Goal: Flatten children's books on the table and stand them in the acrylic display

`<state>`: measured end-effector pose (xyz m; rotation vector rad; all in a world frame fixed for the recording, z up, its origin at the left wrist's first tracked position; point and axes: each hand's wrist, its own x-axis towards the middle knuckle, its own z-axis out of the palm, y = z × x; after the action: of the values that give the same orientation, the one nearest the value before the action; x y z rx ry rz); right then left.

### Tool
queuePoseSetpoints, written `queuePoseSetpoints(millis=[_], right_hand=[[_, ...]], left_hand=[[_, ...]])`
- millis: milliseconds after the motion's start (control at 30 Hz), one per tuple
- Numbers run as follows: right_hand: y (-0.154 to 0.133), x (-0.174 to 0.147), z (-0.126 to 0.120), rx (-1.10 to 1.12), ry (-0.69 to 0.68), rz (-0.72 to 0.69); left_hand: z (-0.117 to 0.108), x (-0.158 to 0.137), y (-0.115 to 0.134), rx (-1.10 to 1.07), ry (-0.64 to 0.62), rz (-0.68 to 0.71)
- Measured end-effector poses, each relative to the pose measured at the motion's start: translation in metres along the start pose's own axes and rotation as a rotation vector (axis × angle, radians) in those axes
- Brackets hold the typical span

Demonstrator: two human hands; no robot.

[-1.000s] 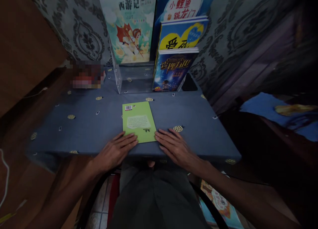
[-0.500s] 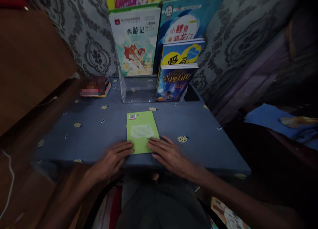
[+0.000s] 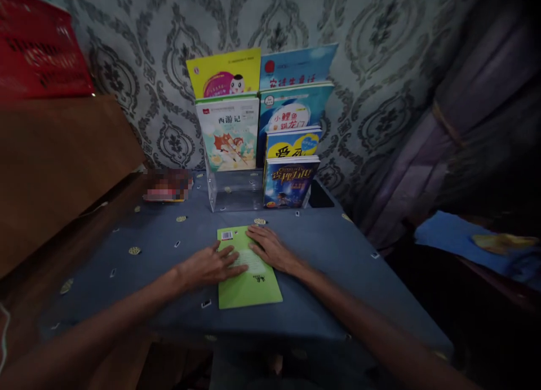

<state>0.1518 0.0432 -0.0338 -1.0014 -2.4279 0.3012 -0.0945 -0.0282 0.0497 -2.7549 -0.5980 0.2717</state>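
Note:
A light green book [image 3: 247, 293] lies flat on the table, back cover up, with a small barcode in its upper left corner. Across its left and middle part rests my left hand [image 3: 215, 264], fingers spread over the cover. My right hand [image 3: 271, 249] lies on the upper right edge of the same book, its fingers stretched toward the top. Both hands press flat and neither grips anything. The printed text in the middle of the cover is partly hidden by my fingers.
Behind the book, a clear acrylic rack [image 3: 236, 201] holds several upright books, such as a white picture-cover book [image 3: 230, 136] and a dark blue book [image 3: 289, 184]. A dark flat object [image 3: 322, 195] lies right of it. Blurred-out books [image 3: 167, 186] lie at the left. Patterned cloth covers the table [image 3: 338, 277].
Both hands have moved from the book's near edge up onto its middle and top. The camera has tilted up, so more wall shows above the rack.

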Motion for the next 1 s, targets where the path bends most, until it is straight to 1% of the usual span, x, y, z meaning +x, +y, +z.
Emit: queuePoseSetpoints(millis=[67, 167, 233, 300, 367, 400, 467, 567, 633, 700, 767, 833, 933, 1000], right_hand=[[0.001, -0.002, 0.001, 0.011, 0.015, -0.021], [0.002, -0.006, 0.002, 0.035, 0.022, -0.027], [0.003, -0.007, 0.004, 0.063, 0.032, -0.019], [0.004, -0.006, 0.004, 0.110, 0.042, 0.003], [0.004, -0.004, 0.000, 0.202, 0.050, 0.027], [0.005, -0.003, -0.004, 0.277, 0.047, 0.039], [0.007, -0.002, -0.016, 0.483, 0.010, 0.095], [0.012, -0.001, -0.032, 0.854, -0.055, 0.241], [0.015, -0.002, -0.037, 1.077, 0.003, 0.303], [0.016, -0.002, -0.037, 1.202, 0.122, 0.295], [0.014, -0.001, -0.033, 1.171, 0.218, 0.246], [0.008, 0.001, -0.031, 1.030, 0.277, 0.184], [-0.002, 0.003, -0.031, 0.809, 0.330, 0.119], [-0.007, 0.003, -0.032, 0.710, 0.342, 0.096]], left_hand=[[0.000, 0.002, -0.001, 0.034, 0.018, 0.041], [0.006, -0.001, -0.003, 0.041, 0.060, 0.079], [0.014, -0.004, -0.003, 0.035, 0.069, 0.074], [0.022, -0.007, -0.002, 0.004, 0.071, 0.029], [0.030, -0.008, 0.000, -0.073, 0.100, -0.054], [0.034, -0.008, 0.000, -0.130, 0.137, -0.100], [0.039, -0.005, 0.000, -0.283, 0.260, -0.204], [0.041, 0.001, -0.004, -0.565, 0.494, -0.415], [0.041, 0.005, -0.008, -0.722, 0.607, -0.572], [0.041, 0.008, -0.014, -0.824, 0.680, -0.687], [0.040, 0.010, -0.018, -0.891, 0.727, -0.763], [0.040, 0.010, -0.020, -0.944, 0.774, -0.818], [0.041, 0.010, -0.019, -0.990, 0.842, -0.880], [0.043, 0.011, -0.016, -1.011, 0.839, -0.893]])
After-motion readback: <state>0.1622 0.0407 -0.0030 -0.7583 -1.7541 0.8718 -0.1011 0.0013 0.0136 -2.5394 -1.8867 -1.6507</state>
